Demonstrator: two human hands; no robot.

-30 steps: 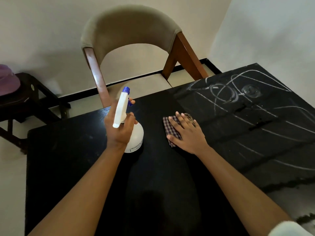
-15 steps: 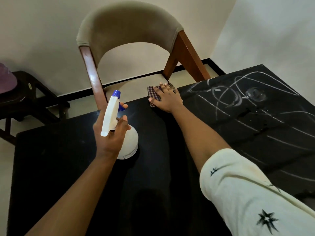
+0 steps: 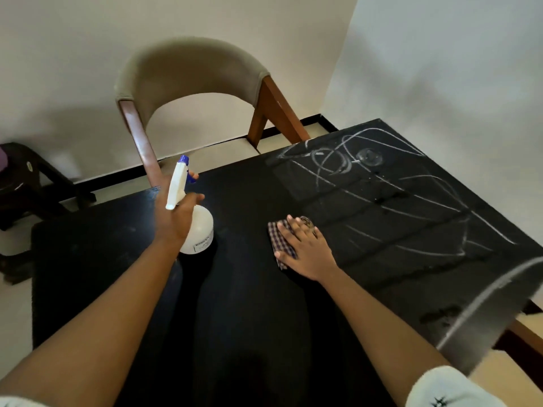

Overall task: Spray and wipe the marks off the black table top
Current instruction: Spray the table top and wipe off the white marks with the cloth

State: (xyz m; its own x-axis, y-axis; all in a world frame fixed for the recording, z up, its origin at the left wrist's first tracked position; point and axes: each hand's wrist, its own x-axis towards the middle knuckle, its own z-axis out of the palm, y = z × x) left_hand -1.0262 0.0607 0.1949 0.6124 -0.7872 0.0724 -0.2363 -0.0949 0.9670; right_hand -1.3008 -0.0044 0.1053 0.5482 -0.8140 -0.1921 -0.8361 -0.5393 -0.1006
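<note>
The black table top [image 3: 241, 312] fills the lower view. White chalk-like marks [image 3: 382, 198] cross its right half, and the left half looks dark and plain. My left hand [image 3: 176, 218] grips the neck of a white spray bottle [image 3: 199, 227] with a blue nozzle, held above the table's middle. My right hand [image 3: 305, 251] presses flat, fingers straight, on a folded checked cloth [image 3: 280, 240] lying on the table just left of the marks.
A beige upholstered chair [image 3: 188, 71] with brown wooden legs stands against the table's far edge. A dark low stool [image 3: 26, 183] sits at the far left on the floor. White walls close in behind and to the right.
My right hand has pulled the cloth back from the table's far edge toward the middle. The left hand with the bottle stays roughly where it was.
</note>
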